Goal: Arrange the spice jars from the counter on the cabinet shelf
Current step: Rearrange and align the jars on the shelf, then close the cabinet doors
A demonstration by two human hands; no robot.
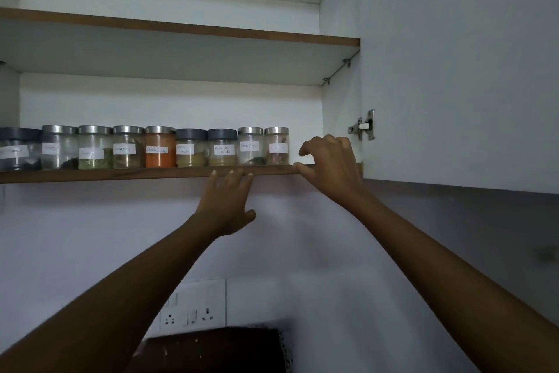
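Looks like the tail end of the arranging step: nine spice jars point(145, 147) lined up in a single row along the front of the lower cabinet shelf point(121, 174), labels facing out, neighbours touching or nearly so. Counted left to right: one grey-lidded jar point(18, 149) cut off by the frame edge, then four with metal lids, among them the orange-powder jar point(160, 147), then two more with grey lids, then two with metal lids, ending in the rightmost jar point(276, 146). Six metal lids, three grey in all. Upper shelf point(181, 28) bare as far as visible. Two hands raised, both empty. Left hand point(225, 206) below the shelf edge, fingers point(231, 176) extended and close together, tips resting against the wooden front lip. Right hand point(331, 162) just beside the rightmost jar, apart from it, fingers loosely curled and spread, thumb touching the shelf lip, gripping nothing. Cabinet door point(453, 70) swung open at right, two hinges showing. Table below out of view, so impossible to tell whether jars remain there. Probable next move: either a light nudge to square the last jar against its neighbour, or a drop back down for another jar. Free shelf space only at the right end.
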